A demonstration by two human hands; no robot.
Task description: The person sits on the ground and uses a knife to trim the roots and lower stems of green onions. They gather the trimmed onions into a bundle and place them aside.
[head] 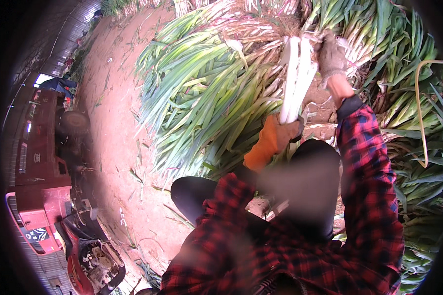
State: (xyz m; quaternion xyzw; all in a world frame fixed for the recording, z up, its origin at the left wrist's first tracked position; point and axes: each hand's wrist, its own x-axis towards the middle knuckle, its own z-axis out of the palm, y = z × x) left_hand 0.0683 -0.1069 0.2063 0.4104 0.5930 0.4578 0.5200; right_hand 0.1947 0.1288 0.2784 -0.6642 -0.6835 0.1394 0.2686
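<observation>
My left hand (pixel 278 136), in an orange and brown glove, is closed around a few leeks (pixel 294 81) at the lower part of their white shafts. Their root ends point away from me, up in the picture. My right hand (pixel 332 55), in a greyish-brown glove, is beside those root ends, at the edge of a pile; its fingers are partly hidden, so whether it grips anything is unclear. Left of my hands lies a large heap of leeks (pixel 203 92) with long green leaves. Another pile of leeks (pixel 376 37) lies beyond and right of my right hand.
Bare reddish ground (pixel 114 92) with leaf scraps stretches to the left. A red cargo vehicle (pixel 40 147) stands at the far left, with a person (pixel 59 85) in dark clothes near its far end. A thin yellow curved loop (pixel 419 110) lies over leeks on the right.
</observation>
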